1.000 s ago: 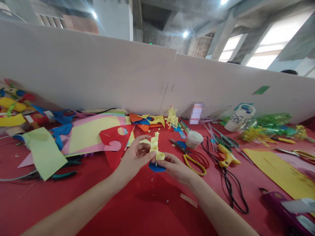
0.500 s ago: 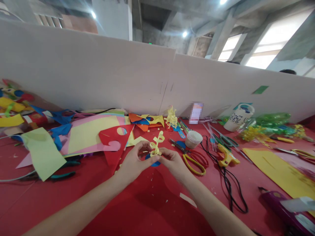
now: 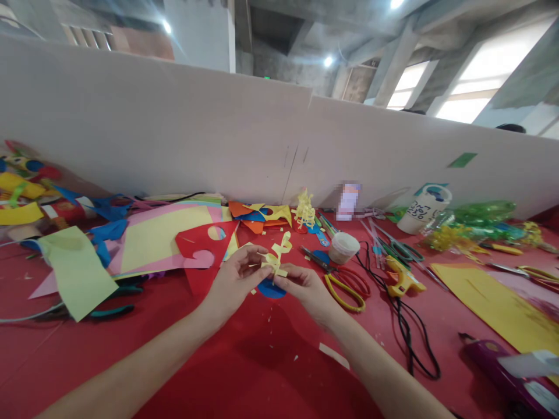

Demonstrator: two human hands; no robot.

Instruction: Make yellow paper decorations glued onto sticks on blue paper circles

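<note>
Between my hands, above the red table, is a curled yellow paper strip (image 3: 283, 243) with loops standing up from its base. My left hand (image 3: 236, 276) pinches the strip's left side between thumb and fingers. At the lower right of it, my right hand (image 3: 305, 289) grips a short end of the same strip. Just beneath the fingertips lies a blue paper disc (image 3: 271, 290), partly hidden by the hands. Farther back stands a bunch of curly yellow paper (image 3: 304, 209).
Yellow- and red-handled scissors (image 3: 345, 291), a white tub (image 3: 343, 247) and a yellow glue gun (image 3: 402, 276) with a black cord lie to the right. A purple glue gun (image 3: 502, 364) is nearer. Coloured paper sheets (image 3: 166, 238) and red cut paper (image 3: 203, 250) lie left. A white partition (image 3: 174, 128) stands behind.
My left fingers have shifted slightly up on the yellow strip, and its base has tilted. More of the blue disc shows under my hands.
</note>
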